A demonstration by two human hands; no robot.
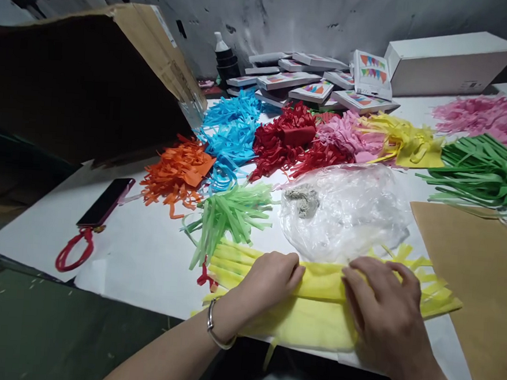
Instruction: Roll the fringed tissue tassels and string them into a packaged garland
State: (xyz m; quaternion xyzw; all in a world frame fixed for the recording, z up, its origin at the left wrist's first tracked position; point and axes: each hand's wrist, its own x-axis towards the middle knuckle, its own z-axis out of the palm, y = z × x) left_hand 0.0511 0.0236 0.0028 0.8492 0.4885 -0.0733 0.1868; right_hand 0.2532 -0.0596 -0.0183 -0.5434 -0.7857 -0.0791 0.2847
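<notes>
Yellow fringed tissue paper lies in layers along the front edge of the table, its strips fanning out at both ends. My left hand is closed on the upper fold of it, thumb pressed along the top. To the right, my right hand pinches the same fold between thumb and fingers. A band of folded yellow paper stretches between the two hands. Just beyond them lie a clear plastic bag with a greyish lump at it, and light green fringed paper.
Fringed bundles in orange, blue, red, pink and green spread across the table. Several printed flat boxes are piled behind. A large cardboard box stands left, near a phone; brown cardboard lies right.
</notes>
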